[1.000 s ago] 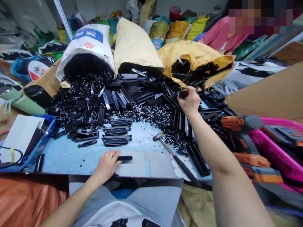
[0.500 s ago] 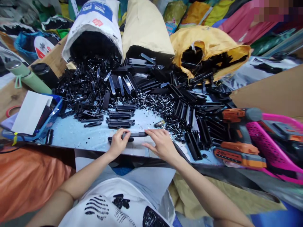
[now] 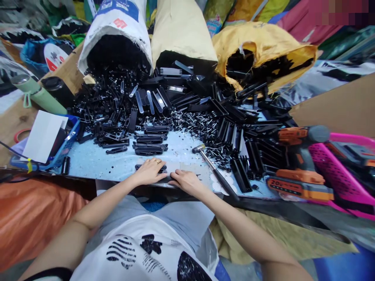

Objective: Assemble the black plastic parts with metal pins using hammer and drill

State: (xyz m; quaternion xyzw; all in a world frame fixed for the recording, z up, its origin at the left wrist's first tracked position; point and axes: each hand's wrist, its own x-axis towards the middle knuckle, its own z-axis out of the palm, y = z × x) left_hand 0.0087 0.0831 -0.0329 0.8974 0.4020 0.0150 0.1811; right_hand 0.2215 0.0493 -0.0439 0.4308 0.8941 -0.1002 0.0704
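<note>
On the blue table, the left hand, palm down and loosely spread, and the half-curled right hand seem to be positioning a black strip between them, which calls for steady alignment, though fingers hide most of it and I cannot tell how firmly either grips.

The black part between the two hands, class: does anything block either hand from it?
Nothing visible does: the left hand and right hand both appear to touch the black part; the hammer lies apart, to the right.
</note>
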